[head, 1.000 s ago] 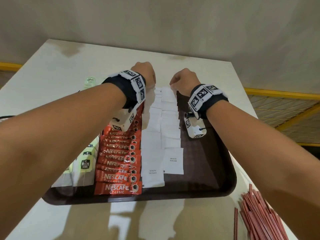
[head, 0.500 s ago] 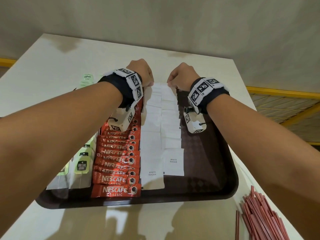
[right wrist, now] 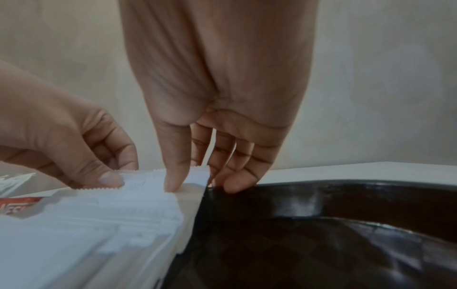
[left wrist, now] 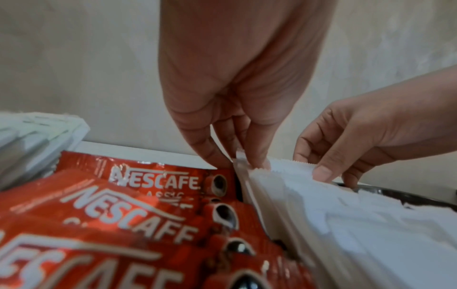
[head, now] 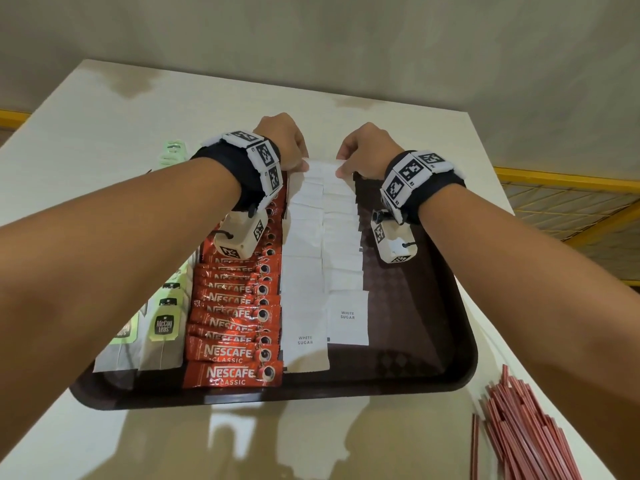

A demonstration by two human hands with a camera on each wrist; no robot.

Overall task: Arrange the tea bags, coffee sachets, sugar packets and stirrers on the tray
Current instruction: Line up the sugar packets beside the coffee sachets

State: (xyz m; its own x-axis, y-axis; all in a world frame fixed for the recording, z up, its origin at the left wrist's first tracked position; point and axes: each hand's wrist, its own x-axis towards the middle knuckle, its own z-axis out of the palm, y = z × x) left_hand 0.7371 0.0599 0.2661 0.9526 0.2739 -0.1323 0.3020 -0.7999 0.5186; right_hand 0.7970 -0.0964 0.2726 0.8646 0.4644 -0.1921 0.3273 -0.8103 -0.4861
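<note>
At twelve o'clock on the tray (head: 460, 358), the far end of the sugar packets (head: 322, 244) was pinched from both sides: the left hand (head: 282, 140) gripped the far left corner between thumb and fingers (left wrist: 259, 156), and the right hand (head: 367, 148) gripped the far right corner likewise. The two white rows were laid with their long axis from six to twelve o'clock, directly beneath the fingers, touching the coffee sachets (head: 235, 317) at nine o'clock. The stirrers (head: 519, 434) were seen off the tray on the surface (head: 104, 133) at about five o'clock, nearer the right hand, and were judged the remaining item.
</note>
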